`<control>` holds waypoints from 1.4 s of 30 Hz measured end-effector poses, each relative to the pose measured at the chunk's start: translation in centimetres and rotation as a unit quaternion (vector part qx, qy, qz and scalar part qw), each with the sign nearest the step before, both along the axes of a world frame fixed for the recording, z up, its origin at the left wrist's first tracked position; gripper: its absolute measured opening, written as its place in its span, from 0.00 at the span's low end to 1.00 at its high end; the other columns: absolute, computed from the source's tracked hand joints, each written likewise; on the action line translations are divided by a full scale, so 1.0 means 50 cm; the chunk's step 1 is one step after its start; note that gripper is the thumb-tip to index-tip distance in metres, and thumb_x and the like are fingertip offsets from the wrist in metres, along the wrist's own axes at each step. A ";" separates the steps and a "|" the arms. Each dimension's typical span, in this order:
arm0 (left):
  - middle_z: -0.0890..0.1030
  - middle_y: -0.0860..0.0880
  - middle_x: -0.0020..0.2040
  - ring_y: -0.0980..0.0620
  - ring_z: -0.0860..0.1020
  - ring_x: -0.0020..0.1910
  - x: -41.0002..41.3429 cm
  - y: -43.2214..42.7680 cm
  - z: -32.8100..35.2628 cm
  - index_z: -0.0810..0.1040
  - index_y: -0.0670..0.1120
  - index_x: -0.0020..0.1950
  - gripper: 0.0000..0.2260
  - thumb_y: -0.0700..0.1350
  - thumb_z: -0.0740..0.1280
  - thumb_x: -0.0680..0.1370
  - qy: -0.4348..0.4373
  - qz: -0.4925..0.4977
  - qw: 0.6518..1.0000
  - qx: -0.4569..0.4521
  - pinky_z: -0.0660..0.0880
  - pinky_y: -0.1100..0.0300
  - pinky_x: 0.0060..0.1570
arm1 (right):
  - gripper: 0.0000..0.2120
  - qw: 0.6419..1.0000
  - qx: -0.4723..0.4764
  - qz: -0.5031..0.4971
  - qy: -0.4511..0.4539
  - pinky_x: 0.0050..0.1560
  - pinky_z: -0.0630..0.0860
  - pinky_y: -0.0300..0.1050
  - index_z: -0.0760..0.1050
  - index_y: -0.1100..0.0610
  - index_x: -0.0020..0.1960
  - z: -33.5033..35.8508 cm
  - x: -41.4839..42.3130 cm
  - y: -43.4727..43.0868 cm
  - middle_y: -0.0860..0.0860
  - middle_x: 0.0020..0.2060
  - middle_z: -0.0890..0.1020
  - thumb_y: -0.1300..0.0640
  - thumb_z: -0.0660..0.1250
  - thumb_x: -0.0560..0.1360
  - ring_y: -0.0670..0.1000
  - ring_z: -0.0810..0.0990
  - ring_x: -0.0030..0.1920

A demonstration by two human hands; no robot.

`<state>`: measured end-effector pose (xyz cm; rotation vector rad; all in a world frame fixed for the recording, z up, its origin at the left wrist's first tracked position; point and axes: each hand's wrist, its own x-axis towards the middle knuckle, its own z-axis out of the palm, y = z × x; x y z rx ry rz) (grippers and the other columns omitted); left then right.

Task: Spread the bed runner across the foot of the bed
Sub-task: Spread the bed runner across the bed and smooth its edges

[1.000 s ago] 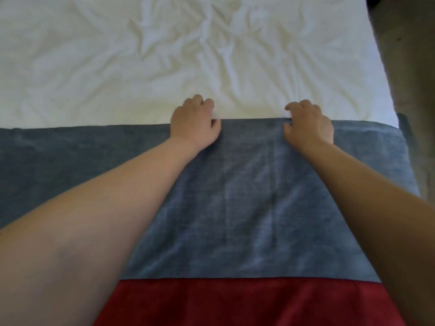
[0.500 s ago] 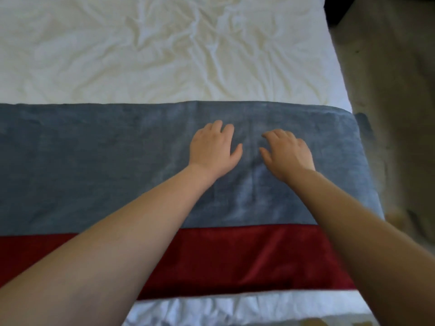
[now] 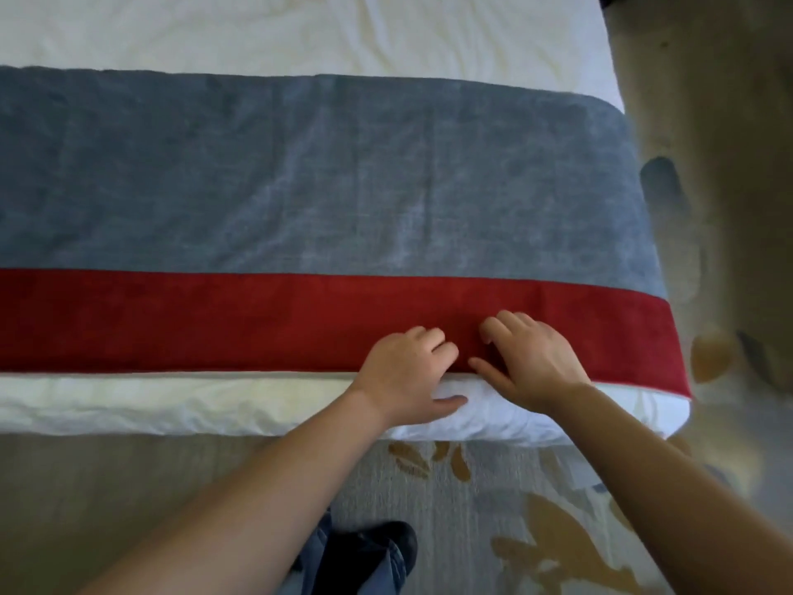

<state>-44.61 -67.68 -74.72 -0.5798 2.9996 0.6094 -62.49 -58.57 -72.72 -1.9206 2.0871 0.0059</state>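
Bed runner (image 3: 343, 186): lies flat across the foot of the bed (image 3: 300, 32), its grey-blue field towards the head and its red band (image 3: 214, 319) towards the foot. The right end drapes over the bed's side.
Near hem: runs just inside the foot edge, so a strip of white sheet (image 3: 171, 405) shows below it.
Left hand (image 3: 407, 375): sits on the red band at the hem. Its fingers (image 3: 433, 341) are bent on the cloth and the thumb lies on the sheet below. Cannot tell whether it pinches the hem or only presses.
Right hand (image 3: 532, 367): just beside the left, palm down, fingers loosely bent on the band, thumb along the hem. It appears to grasp nothing.
Why here: judged, both hands work the hem to square it with the foot edge and flatten the band.
Creases: faint fold lines cross the grey-blue field.
Progress: judged nearly done; only trimming remains.
Risk: a pull at one spot could bow the hem.
Floor: patterned carpet (image 3: 128, 487), one dark shoe (image 3: 386, 547) below.
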 end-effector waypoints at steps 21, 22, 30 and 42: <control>0.76 0.50 0.48 0.49 0.75 0.46 -0.104 0.102 0.029 0.75 0.46 0.51 0.06 0.46 0.63 0.76 -0.038 0.024 0.999 0.004 0.69 0.56 0.34 | 0.13 0.991 -0.029 -0.044 0.124 0.28 0.71 0.47 0.74 0.57 0.40 -0.008 -0.084 0.142 0.52 0.33 0.76 0.66 0.71 0.57 0.57 0.76 0.34; 0.76 0.50 0.47 0.49 0.75 0.46 -0.124 0.113 0.030 0.75 0.46 0.50 0.05 0.44 0.63 0.76 -0.035 0.026 0.999 0.000 0.67 0.56 0.33 | 0.12 0.986 -0.012 -0.075 0.148 0.30 0.71 0.47 0.74 0.56 0.43 -0.011 -0.104 0.158 0.52 0.36 0.76 0.65 0.69 0.61 0.56 0.77 0.37; 0.66 0.48 0.37 0.49 0.66 0.36 -0.209 0.161 0.032 0.65 0.45 0.38 0.14 0.27 0.63 0.67 -0.044 0.035 0.998 -0.026 0.60 0.56 0.31 | 0.13 0.966 0.071 -0.135 0.210 0.31 0.67 0.43 0.71 0.53 0.46 -0.007 -0.192 0.217 0.48 0.40 0.74 0.68 0.66 0.68 0.51 0.75 0.42; 0.75 0.51 0.42 0.50 0.73 0.42 -0.132 0.146 0.030 0.74 0.46 0.46 0.03 0.41 0.65 0.73 -0.007 0.024 1.000 0.002 0.69 0.56 0.33 | 0.06 0.971 0.064 -0.174 0.153 0.34 0.72 0.45 0.70 0.53 0.44 0.002 -0.158 0.229 0.48 0.38 0.74 0.57 0.64 0.68 0.52 0.75 0.41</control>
